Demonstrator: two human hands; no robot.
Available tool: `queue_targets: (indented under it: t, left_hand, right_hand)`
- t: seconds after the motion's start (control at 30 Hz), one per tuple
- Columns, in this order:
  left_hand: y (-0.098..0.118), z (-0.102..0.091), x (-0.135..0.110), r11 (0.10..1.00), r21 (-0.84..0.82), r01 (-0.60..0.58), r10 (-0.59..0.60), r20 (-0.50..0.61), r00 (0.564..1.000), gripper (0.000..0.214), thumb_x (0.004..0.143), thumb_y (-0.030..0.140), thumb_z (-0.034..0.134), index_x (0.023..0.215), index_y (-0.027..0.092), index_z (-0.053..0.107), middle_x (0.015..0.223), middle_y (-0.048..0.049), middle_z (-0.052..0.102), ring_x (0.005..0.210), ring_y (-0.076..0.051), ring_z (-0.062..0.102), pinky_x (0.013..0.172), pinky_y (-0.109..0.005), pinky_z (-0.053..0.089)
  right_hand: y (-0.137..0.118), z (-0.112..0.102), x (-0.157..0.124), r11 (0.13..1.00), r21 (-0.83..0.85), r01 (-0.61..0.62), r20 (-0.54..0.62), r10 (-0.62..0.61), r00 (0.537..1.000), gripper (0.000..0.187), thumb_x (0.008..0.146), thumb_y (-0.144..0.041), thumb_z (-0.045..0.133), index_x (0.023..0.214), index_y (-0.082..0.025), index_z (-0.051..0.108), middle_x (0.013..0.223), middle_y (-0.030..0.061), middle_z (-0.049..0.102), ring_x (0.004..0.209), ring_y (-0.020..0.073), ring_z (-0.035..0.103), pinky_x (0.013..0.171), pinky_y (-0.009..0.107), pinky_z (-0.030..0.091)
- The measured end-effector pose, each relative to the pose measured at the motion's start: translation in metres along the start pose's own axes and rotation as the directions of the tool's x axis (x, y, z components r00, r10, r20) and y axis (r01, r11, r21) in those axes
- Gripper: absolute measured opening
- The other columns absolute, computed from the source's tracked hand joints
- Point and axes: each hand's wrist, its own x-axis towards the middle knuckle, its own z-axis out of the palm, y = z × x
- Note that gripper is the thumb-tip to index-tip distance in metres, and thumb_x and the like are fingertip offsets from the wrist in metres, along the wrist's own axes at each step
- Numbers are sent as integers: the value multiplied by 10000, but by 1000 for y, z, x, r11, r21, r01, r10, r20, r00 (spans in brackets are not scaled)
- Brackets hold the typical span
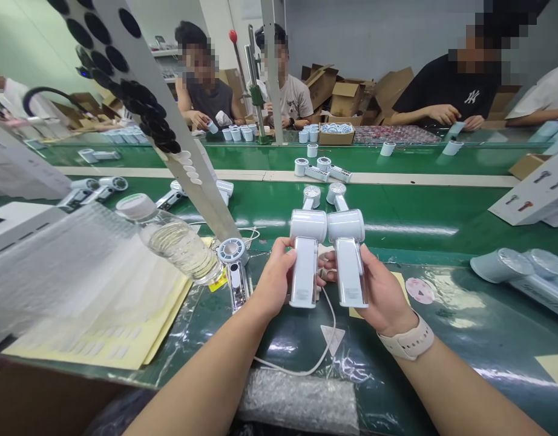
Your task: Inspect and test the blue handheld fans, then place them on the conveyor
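Observation:
My left hand (275,277) is closed around the handle of a light-blue, hair-dryer-shaped handheld fan (305,269). A matching handheld fan (350,272) is gripped in my right hand (384,292), which wears a pale watch band. Both fans stand side by side above the bench, barrels up and nearly touching. Parts of my fingers are hidden behind the handles. Just left of my left hand, a fan with an open ring head and exposed circuitry (237,275) lies on the bench. Beneath the held fans runs a white cable (330,357).
A clear bottle (181,245) stands beside yellow sheets (165,321) at left. The slanted post (192,175) carries black discs. Bubble wrap (301,402) lies in front. More fans (524,266) lie at right. Across the green conveyor (397,212), several people work.

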Motion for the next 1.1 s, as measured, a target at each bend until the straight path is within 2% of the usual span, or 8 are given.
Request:
queue_targets:
  t: [0.17, 0.33, 0.5, 0.63, 0.73, 0.83, 0.97, 1.1]
  left_hand:
    - [0, -2, -4, 998, 45, -52, 49, 64, 997, 399, 816, 512, 645, 1033, 266, 418, 883, -29, 729, 673, -251, 732, 541, -338, 550]
    - [3, -1, -6, 992, -21, -125, 127, 130, 983, 461, 785, 479, 728, 1095, 266, 461, 913, -34, 724, 760, -243, 727, 636, -337, 549]
    - [6, 2, -8, 997, -74, -15, 26, 150, 988, 597, 658, 385, 864, 1139, 221, 551, 917, -45, 689, 852, -236, 696, 688, -311, 538]
    - [6, 1, -8, 991, -68, 112, -98, 191, 977, 559, 590, 370, 910, 1028, 169, 626, 834, -26, 648, 752, -178, 649, 678, -299, 527]
    - [3, 0, -6, 991, -86, 106, -92, 162, 982, 508, 622, 457, 883, 938, 154, 625, 794, -13, 626, 684, -129, 601, 647, -263, 511]
    - [3, -1, -4, 988, -127, 86, -69, 137, 988, 432, 732, 511, 784, 914, 163, 604, 844, -36, 658, 705, -147, 619, 631, -272, 521]
    - [5, 0, -3, 978, -196, 69, -31, 190, 981, 291, 808, 387, 684, 974, 180, 565, 897, -62, 714, 757, -209, 692, 652, -322, 550]
    - [6, 2, -5, 981, -191, 45, -9, 183, 983, 326, 813, 307, 667, 1096, 194, 552, 976, -67, 750, 819, -230, 737, 725, -356, 582]
  right_hand:
    - [0, 3, -4, 999, 41, 7, 39, -9, 999, 415, 936, -584, 511, 955, -243, 745, 901, 57, 750, 747, 231, 678, 728, 422, 576]
    - [-4, 0, -6, 996, 0, 85, -37, -85, 996, 289, 894, -514, 621, 926, -254, 742, 950, 62, 771, 853, 268, 704, 793, 465, 578]
    - [-7, 1, -5, 994, -9, 110, -65, -111, 992, 278, 918, -441, 554, 885, -239, 742, 937, 58, 750, 935, 256, 675, 902, 435, 544]
    - [-8, 3, -7, 999, 14, 41, -30, -41, 999, 305, 901, -397, 518, 795, -194, 720, 769, 54, 702, 728, 202, 646, 736, 357, 569]
    - [-9, 6, -9, 999, 44, 30, 5, -30, 1000, 266, 891, -349, 490, 794, -192, 682, 714, 51, 682, 634, 169, 600, 646, 308, 542]
    - [-9, 8, -9, 995, 83, 47, 6, -48, 999, 225, 884, -346, 485, 849, -209, 660, 755, 42, 679, 620, 160, 585, 583, 286, 512]
    - [-10, 6, -9, 986, 120, 118, 21, -121, 992, 188, 853, -364, 535, 842, -225, 661, 769, 35, 658, 670, 180, 603, 551, 287, 506]
    - [-12, 1, -9, 984, 98, 149, 18, -151, 988, 196, 833, -379, 594, 904, -222, 687, 756, 38, 681, 673, 188, 631, 618, 317, 556]
